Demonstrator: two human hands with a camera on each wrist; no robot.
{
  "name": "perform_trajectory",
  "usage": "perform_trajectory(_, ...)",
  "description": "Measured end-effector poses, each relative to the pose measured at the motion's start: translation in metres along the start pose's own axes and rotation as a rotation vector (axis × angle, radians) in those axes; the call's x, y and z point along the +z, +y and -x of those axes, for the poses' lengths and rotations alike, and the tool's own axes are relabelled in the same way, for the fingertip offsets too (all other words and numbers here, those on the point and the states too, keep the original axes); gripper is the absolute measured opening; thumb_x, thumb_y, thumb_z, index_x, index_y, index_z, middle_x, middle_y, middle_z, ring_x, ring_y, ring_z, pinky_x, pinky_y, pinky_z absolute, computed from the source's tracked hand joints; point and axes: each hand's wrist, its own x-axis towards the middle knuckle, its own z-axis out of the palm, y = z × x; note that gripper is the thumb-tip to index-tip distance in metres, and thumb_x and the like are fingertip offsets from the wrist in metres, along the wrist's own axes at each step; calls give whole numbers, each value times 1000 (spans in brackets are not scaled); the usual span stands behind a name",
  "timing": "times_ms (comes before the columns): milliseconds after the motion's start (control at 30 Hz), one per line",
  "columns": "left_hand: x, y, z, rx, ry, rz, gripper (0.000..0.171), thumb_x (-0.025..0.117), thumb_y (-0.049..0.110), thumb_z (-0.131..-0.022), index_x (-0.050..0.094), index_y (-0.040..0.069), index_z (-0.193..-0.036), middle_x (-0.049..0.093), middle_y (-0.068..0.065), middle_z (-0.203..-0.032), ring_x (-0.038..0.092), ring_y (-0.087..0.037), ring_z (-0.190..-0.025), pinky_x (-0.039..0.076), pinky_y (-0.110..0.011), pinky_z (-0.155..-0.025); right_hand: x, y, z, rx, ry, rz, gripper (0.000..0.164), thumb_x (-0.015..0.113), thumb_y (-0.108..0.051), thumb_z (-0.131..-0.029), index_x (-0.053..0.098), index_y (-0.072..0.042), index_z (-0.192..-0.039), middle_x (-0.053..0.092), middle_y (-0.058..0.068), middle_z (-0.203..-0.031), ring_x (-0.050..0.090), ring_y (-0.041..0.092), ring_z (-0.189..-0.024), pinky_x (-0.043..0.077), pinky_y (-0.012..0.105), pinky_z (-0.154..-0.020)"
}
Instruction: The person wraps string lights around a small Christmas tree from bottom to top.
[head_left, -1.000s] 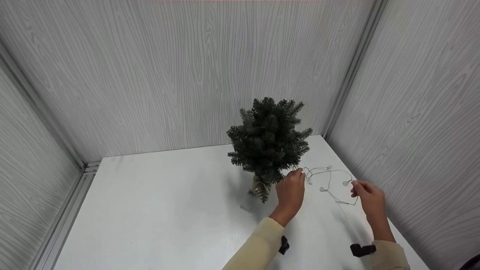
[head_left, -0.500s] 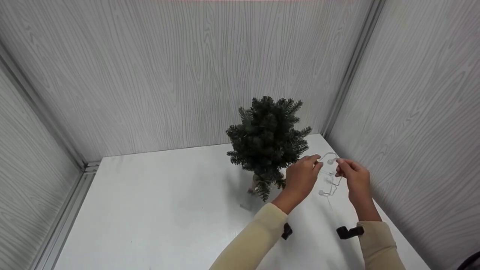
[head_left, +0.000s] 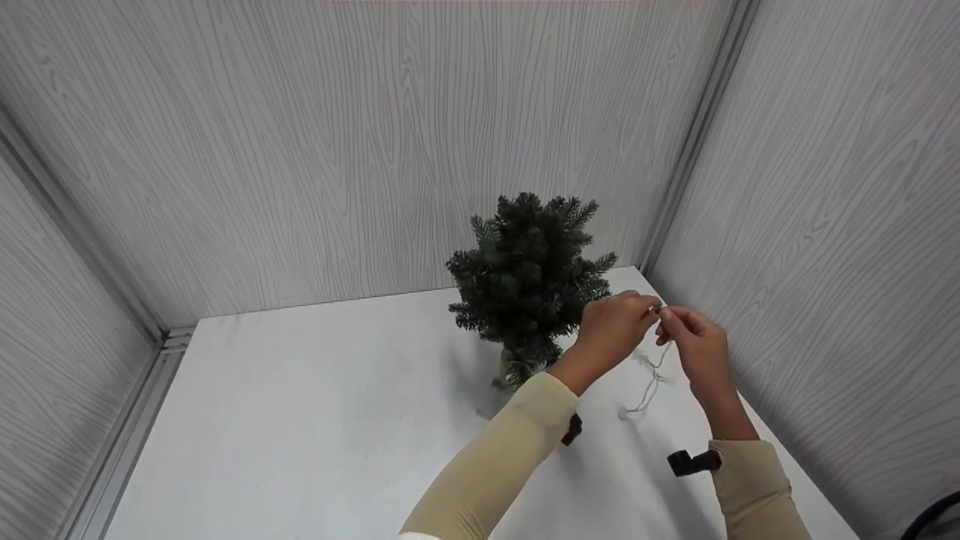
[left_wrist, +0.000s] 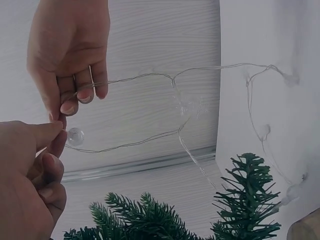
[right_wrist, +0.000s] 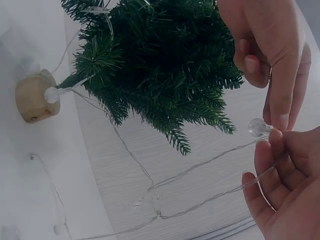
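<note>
Left hand (head_left: 616,328): fingers curled, thumb and finger pinching the light string (right_wrist: 150,202) just beside a clear bulb (left_wrist: 75,136).
Right hand (head_left: 699,350): fingertips pinching the string close to the left hand's, a strand running across its fingers.
Light string: hung in loops below both hands, right of the tree (head_left: 525,274).
Tree: stood on the table (head_left: 315,420) on a wooden base (right_wrist: 36,98).

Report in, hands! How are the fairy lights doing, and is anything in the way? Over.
Left hand and right hand close together, both pinching fairy lights. Loops dangling loose. Green tree close beside left hand, might snag them.
</note>
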Motion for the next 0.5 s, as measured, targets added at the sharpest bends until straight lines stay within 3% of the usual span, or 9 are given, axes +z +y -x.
perform_trajectory(233, -5, -4, -7, -4, 6, 87, 21, 59, 36, -102, 77, 27, -107, 73, 11, -95, 68, -4, -77, 51, -19, -64, -2, -8, 5, -110, -56, 193, 30, 62, -21, -102, 70, 4, -118, 69, 12, -89, 65, 7, -75, 54, 19, -71)
perform_trajectory(333, -7, -8, -10, -10, 33, 115, 19, 61, 32, -102, 78, 23, -105, 74, 8, -93, 69, -5, -79, 53, -19, -67, -4, -10, 10, -132, -32, 304, 27, 63, -20, -102, 71, 0, -118, 71, 15, -92, 65, 3, -76, 51, 14, -71)
perform_trajectory(500, -12, -11, -19, -58, 72, 203, 19, 60, 26, -102, 78, 19, -105, 75, 6, -97, 70, -7, -86, 53, -18, -73, -10, -7, 20, -180, 6, 424, 24, 64, -24, -101, 74, -5, -111, 73, 11, -97, 62, -4, -88, 47, 10, -75)
